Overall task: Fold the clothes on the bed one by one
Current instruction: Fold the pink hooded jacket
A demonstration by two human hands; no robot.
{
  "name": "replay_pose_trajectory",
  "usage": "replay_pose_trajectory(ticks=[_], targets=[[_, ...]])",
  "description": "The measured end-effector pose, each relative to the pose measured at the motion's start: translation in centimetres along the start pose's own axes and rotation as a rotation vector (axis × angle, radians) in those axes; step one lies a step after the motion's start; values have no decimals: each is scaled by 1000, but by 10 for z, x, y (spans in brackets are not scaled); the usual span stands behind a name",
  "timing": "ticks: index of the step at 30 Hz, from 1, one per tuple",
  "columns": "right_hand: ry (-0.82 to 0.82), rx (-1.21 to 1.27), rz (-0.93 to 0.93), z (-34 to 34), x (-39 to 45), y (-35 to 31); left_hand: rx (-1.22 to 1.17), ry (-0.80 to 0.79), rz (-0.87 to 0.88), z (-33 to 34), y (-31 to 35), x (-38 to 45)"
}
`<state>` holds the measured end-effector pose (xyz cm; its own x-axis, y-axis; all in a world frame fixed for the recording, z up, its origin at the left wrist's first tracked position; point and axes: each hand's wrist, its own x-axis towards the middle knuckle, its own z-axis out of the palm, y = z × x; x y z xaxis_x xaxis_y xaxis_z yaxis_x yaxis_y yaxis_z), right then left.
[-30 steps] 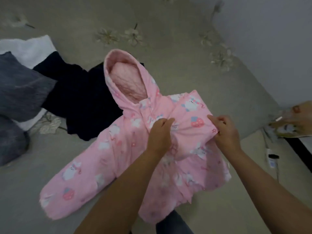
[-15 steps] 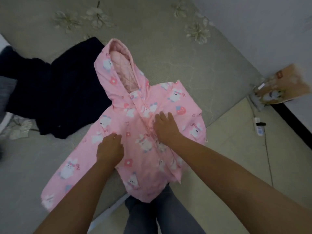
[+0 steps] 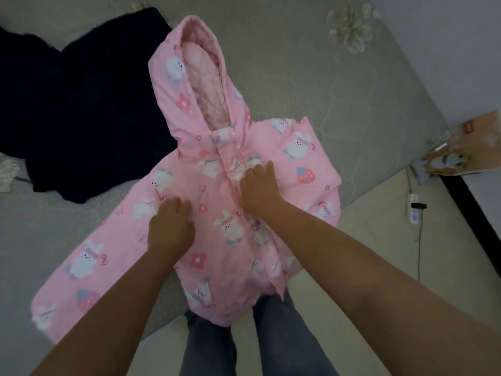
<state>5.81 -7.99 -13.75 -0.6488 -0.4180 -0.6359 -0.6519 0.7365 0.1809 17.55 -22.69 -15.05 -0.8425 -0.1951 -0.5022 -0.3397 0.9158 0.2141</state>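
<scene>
A pink padded child's jacket with a hood and a print of white rabbits, flowers and strawberries [image 3: 233, 169] lay front side up in the middle of the frame, on a bed covered with a grey-beige sheet with pale flowers [image 3: 311, 85]. Its hood pointed to the top of the frame and showed a quilted pink lining. One sleeve was stretched toward the lower left corner of the frame. The other side of the jacket was folded in near the edge of the bed, and the lower hem hung over this edge, above the person's legs in grey-blue jeans [image 3: 271, 340].

The left hand [image 3: 170, 226] rested on the jacket left of centre, knuckles up and fingers bent down onto the cloth; I could not tell whether it pinched the cloth or only pressed it. The right hand [image 3: 259, 189] lay on the closed front strip of the jacket, also with bent fingers, and here too a real grip was not clear.

A dark navy garment [image 3: 81, 104] lay crumpled in the upper left of the frame, touching the hood. On the light floor at the right edge were a white power strip with a cable [image 3: 414, 210] and a brownish printed bag [image 3: 458, 150].
</scene>
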Motion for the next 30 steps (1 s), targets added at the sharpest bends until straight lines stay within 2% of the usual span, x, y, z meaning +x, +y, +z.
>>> replay_pose_trajectory(ticks=[3, 6, 9, 12, 16, 20, 24, 27, 29, 30], targets=[[-41, -33, -93, -3, 10, 25, 9, 1, -10, 0, 25, 19], [-125, -124, -116, 1, 18, 56, 5, -16, 1, 2, 55, 38], [-130, -134, -144, 4, 31, 75, -33, -1, -57, 4, 82, 56], [-113, -148, -168, 6, 42, 84, -54, 61, -129, 6, 100, 68], [-163, -161, -198, 11, 52, 85, -108, 185, -104, 5, 115, 71], [-128, -86, -230, 11, 53, 92, -101, 220, -116, -1, 122, 74], [-128, -3, -100, 15, 50, 141, -137, 248, -93, -6, 127, 81], [-202, -216, 45, 26, 41, 199, -102, 288, -30, -6, 132, 85], [-158, -300, 141, 33, 38, 226, -97, 286, 6, -4, 138, 88], [-109, -248, 183, 37, 37, 234, -107, 270, 8, -3, 141, 91]])
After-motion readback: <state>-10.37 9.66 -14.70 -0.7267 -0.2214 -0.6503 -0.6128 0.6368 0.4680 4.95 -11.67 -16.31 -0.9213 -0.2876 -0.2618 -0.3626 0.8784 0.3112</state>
